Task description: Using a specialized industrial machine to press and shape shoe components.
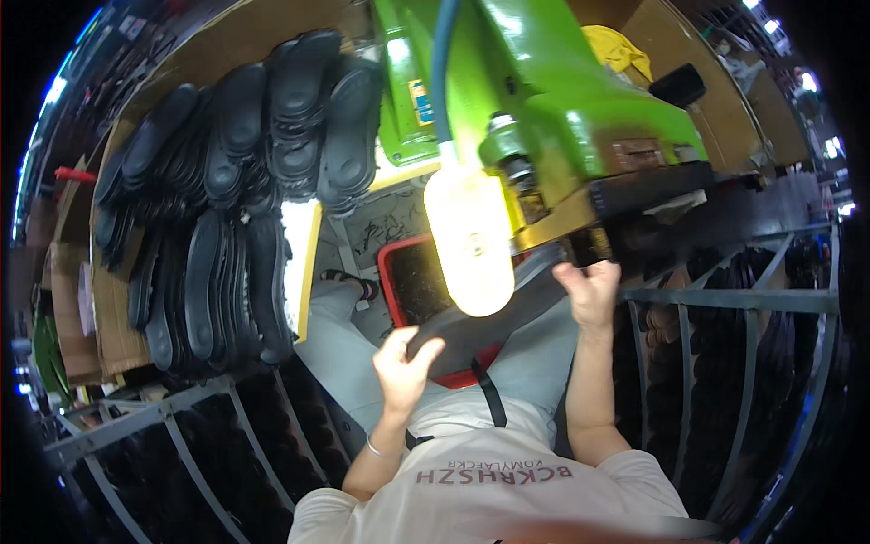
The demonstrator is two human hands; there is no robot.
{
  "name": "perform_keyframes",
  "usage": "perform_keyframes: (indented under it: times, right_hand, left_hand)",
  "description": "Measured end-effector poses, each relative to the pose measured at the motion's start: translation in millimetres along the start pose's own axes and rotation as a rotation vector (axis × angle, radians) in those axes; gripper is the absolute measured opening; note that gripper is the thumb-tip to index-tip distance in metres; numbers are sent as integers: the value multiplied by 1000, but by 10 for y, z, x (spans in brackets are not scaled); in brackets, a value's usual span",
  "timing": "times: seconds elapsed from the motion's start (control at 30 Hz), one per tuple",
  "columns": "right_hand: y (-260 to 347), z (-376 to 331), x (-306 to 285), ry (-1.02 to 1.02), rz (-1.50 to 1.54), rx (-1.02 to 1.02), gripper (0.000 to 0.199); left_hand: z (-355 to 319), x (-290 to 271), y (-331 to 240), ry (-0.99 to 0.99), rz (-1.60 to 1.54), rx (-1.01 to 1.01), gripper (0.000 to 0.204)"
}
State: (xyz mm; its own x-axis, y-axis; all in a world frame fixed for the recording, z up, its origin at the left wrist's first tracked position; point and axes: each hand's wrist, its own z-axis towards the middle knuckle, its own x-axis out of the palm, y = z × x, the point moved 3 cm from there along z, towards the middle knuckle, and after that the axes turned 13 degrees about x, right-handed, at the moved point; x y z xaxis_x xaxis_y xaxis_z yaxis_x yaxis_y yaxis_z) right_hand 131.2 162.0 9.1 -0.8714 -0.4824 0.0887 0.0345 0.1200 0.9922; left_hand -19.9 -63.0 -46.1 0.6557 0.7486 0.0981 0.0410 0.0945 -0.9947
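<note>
A dark grey shoe sole spans the space between my hands, below the lit lamp and the green machine's head. My left hand is closed on its near left end, thumb and fingers on either side. At the far right end my right hand grips the sole close to the machine's working head. The glowing oval lamp hides part of the sole's upper edge. Which side of the sole faces up is unclear.
Stacks of black soles fill a cardboard box on the left. The green trimming-type machine stands ahead. A red bin sits between my legs. Metal racks flank me on both sides. A yellow cloth lies behind the machine.
</note>
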Motion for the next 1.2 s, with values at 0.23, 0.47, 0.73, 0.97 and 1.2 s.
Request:
perform_keyframes:
  times: [0.23,0.47,0.73,0.97,1.2]
  right_hand:
    - [-468,-376,-746,-330,386,22,26]
    - [-475,-628,-821,-617,462,-11,17]
    - [-130,-199,-483,-434,384,97,22]
    - [-1245,-589,-428,185,689,585,42]
    - [-1645,-1213,-179,351,758,755,39]
  left_hand:
    - [653,803,-547,241,311,652,27]
    - [709,1186,-253,31,59,559,21]
    - [571,709,-288,-166,-229,413,23]
    - [421,716,-554,88,68,422,30]
    - [464,902,-383,221,79,431,23]
